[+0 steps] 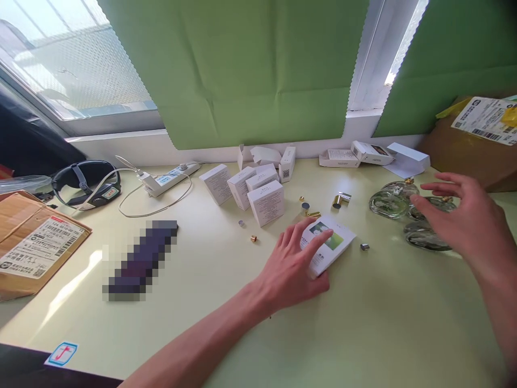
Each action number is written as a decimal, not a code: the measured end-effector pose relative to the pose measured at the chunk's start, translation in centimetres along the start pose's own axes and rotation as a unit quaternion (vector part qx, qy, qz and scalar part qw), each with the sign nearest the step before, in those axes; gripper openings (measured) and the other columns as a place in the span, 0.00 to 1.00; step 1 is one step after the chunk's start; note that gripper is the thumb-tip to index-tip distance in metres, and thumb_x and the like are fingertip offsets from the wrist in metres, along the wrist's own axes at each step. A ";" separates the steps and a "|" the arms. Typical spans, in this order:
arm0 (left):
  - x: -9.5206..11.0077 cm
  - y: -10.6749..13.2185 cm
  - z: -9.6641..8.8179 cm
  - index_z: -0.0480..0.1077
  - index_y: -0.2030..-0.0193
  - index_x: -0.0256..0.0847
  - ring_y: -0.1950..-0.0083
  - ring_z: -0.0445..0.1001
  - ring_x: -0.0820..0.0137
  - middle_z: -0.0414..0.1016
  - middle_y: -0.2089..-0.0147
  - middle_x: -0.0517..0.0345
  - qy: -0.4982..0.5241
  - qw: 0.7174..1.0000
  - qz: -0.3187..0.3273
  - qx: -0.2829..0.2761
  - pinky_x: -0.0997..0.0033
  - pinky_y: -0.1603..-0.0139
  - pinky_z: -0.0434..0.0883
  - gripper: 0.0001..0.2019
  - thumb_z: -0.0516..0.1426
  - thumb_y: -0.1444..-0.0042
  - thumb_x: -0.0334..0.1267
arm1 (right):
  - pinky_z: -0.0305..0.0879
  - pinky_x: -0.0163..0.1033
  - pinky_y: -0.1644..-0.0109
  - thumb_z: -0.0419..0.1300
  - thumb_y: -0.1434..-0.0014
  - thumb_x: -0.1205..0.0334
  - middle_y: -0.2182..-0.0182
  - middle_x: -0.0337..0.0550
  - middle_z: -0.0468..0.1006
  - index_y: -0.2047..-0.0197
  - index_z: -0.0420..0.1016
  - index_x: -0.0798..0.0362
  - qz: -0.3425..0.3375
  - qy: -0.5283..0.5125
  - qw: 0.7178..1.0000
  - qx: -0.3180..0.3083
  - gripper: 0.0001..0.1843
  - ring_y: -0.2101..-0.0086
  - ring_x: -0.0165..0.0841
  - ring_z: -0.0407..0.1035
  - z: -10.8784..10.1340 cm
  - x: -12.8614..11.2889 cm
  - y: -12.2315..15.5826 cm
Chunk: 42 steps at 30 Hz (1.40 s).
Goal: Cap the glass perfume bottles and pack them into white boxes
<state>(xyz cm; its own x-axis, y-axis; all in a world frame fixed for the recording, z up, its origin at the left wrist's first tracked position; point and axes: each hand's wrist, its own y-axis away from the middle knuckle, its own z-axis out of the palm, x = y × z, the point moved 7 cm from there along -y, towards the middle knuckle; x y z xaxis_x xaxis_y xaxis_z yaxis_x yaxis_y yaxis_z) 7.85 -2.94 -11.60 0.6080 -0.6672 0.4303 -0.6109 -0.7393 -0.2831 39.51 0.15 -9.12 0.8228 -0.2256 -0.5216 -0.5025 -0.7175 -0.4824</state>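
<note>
Left hand (293, 264) lies on the box (333, 242), fingers loosely spread across its left half and thumb at the near edge. The box lies flat at mid-table (226, 323). Right hand (460, 215), blurred, is open with fingers apart over the glass bottles (390, 200); contact cannot be told. Small caps (337, 201) lie between, with white cartons (264, 202) behind. A power strip (169, 178) and a parcel (32, 242) lie to the left. Green paper (250, 70) covers the window.

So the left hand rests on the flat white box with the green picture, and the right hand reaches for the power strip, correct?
No. The head view shows the right hand reaching for the glass bottles instead; the left hand rests on the white box.
</note>
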 end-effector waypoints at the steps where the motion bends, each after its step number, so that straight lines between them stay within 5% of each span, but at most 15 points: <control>1: 0.5 -0.2 -0.8 0.56 0.29 0.49 0.30 0.55 0.54 0.49 0.26 0.49 0.005 1.000 0.004 0.013 0.50 0.34 0.67 0.39 0.62 0.48 0.37 | 0.64 0.64 0.39 0.65 0.48 0.49 0.51 0.44 0.84 0.44 0.71 0.42 0.002 -0.008 1.000 0.004 0.28 0.50 0.49 0.75 -0.1 -0.1 0.0; 6: 2.5 -4.1 -6.9 0.59 0.32 0.50 0.31 0.55 0.55 0.50 0.27 0.50 -0.014 0.991 0.054 0.121 0.51 0.34 0.65 0.30 0.59 0.41 0.37 | 0.66 0.60 0.41 0.64 0.48 0.49 0.54 0.44 0.84 0.46 0.72 0.43 0.005 -0.044 0.999 0.006 0.26 0.51 0.47 0.76 -0.5 -0.3 0.1; 9: 1.4 -7.6 -9.9 0.61 0.33 0.47 0.31 0.55 0.54 0.53 0.30 0.47 -0.027 0.975 0.055 0.212 0.48 0.31 0.60 0.27 0.58 0.38 0.41 | 0.64 0.63 0.40 0.63 0.47 0.48 0.54 0.43 0.84 0.46 0.71 0.43 -0.003 -0.038 0.999 -0.005 0.25 0.49 0.48 0.75 -0.2 -0.2 0.0; 11: 0.1 -9.8 -9.9 0.61 0.33 0.46 0.30 0.54 0.53 0.55 0.31 0.47 -0.048 0.975 0.033 0.215 0.45 0.29 0.55 0.25 0.56 0.36 0.42 | 0.63 0.63 0.39 0.61 0.45 0.49 0.53 0.43 0.84 0.45 0.70 0.42 -0.011 -0.036 0.999 -0.020 0.24 0.49 0.48 0.75 0.0 -0.2 0.1; 14: -0.4 -11.1 -7.6 0.61 0.34 0.42 0.28 0.52 0.51 0.59 0.33 0.45 -0.098 0.980 0.011 0.176 0.38 0.26 0.42 0.26 0.58 0.37 0.41 | 0.64 0.61 0.40 0.60 0.44 0.51 0.51 0.44 0.83 0.44 0.69 0.42 -0.020 -0.036 0.998 -0.037 0.24 0.47 0.47 0.74 0.3 -0.5 0.3; 16: 0.9 -10.6 -4.8 0.60 0.33 0.41 0.30 0.56 0.52 0.61 0.34 0.45 -0.092 0.986 0.027 0.137 0.40 0.28 0.50 0.25 0.56 0.36 0.41 | 0.64 0.60 0.40 0.59 0.43 0.52 0.50 0.45 0.83 0.43 0.68 0.43 -0.023 -0.034 0.998 -0.041 0.24 0.46 0.47 0.73 0.4 -0.6 0.3; 19: 3.8 -8.5 1.7 0.65 0.37 0.41 0.41 0.68 0.54 0.70 0.42 0.46 -0.024 0.996 0.087 -0.015 0.50 0.42 0.70 0.22 0.54 0.34 0.47 | 0.63 0.59 0.40 0.58 0.43 0.52 0.49 0.46 0.83 0.41 0.67 0.45 -0.034 -0.016 0.998 -0.055 0.26 0.46 0.50 0.73 0.7 -0.8 0.3; 24: 5.0 -6.2 8.1 0.69 0.43 0.37 0.46 0.70 0.57 0.72 0.46 0.45 -0.014 0.991 0.108 -0.084 0.57 0.48 0.71 0.19 0.57 0.35 0.46 | 0.62 0.58 0.42 0.54 0.40 0.52 0.47 0.47 0.82 0.36 0.63 0.47 -0.073 0.063 0.989 -0.111 0.29 0.47 0.52 0.72 2.2 -0.9 0.7; 35: 3.4 -6.2 9.0 0.73 0.50 0.38 0.50 0.70 0.61 0.73 0.50 0.46 0.051 0.992 0.101 -0.051 0.60 0.48 0.72 0.13 0.51 0.30 0.41 | 0.50 0.56 0.37 0.52 0.43 0.53 0.52 0.49 0.84 0.39 0.62 0.48 -0.093 0.158 0.971 -0.153 0.28 0.51 0.47 0.74 3.6 0.0 -0.7; 39: 2.7 -6.2 9.1 0.74 0.48 0.37 0.48 0.69 0.59 0.74 0.50 0.45 0.075 0.994 0.070 -0.043 0.60 0.48 0.73 0.15 0.52 0.31 0.43 | 0.59 0.52 0.50 0.61 0.50 0.51 0.57 0.49 0.85 0.45 0.68 0.46 -0.083 0.176 0.959 -0.205 0.28 0.55 0.50 0.76 4.7 0.4 -2.8; 42: 2.2 -6.3 9.2 0.75 0.48 0.39 0.47 0.71 0.60 0.74 0.51 0.47 0.126 0.990 0.049 -0.047 0.60 0.47 0.73 0.14 0.54 0.32 0.43 | 0.57 0.49 0.58 0.64 0.53 0.51 0.57 0.50 0.85 0.48 0.71 0.45 -0.085 0.185 0.953 -0.226 0.27 0.56 0.50 0.75 5.5 0.1 -3.6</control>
<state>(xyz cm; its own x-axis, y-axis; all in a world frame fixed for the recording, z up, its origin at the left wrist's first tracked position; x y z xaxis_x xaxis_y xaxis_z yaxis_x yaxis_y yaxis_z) 17.65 -0.59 -16.79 0.4044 -0.6827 0.6086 -0.7124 -0.6525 -0.2586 39.93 6.36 -11.31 0.9613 -0.2382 -0.1387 -0.2574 -0.9559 -0.1418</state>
